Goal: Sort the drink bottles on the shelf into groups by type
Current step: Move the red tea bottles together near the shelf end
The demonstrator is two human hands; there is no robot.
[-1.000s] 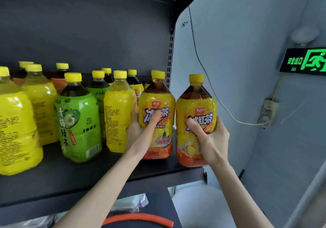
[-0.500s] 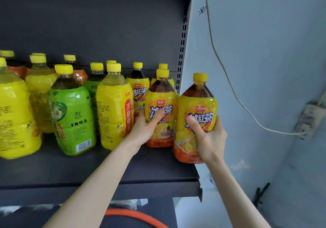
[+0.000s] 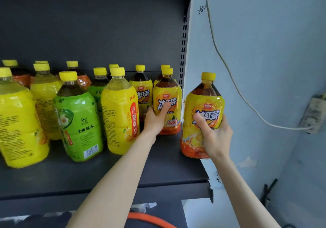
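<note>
Both grips are wrapped round iced-tea bottles: my right hand (image 3: 217, 136) holds the lifted bottle (image 3: 204, 104) at the shelf's (image 3: 158, 171) right end, my left hand (image 3: 155, 120) the standing bottle (image 3: 167, 93) beside its kind, while the green bottle (image 3: 79, 121) and yellow bottle (image 3: 120, 118) stand mixed leftward, so I judge most sorting undone.

We get a bright, even picture. Soft light seems to reach the scene from our side and the right: the pale blue wall (image 3: 264, 51) is brightest, while the shelf's back panel (image 3: 88, 24) reads as flat dark grey. Shadows are faint and diffuse, pooling on the shelf board (image 3: 158, 171) under the bottles. Small glints sit on the pear drink bottle (image 3: 120, 118) and the lifted iced black tea bottle (image 3: 204, 100). Print is sharp on the shelved iced black tea bottle (image 3: 169, 90). Wide-angle distortion bends the perforated upright (image 3: 183, 51) near the top, and the wall socket (image 3: 313, 114) at the right edge looks soft.
</note>
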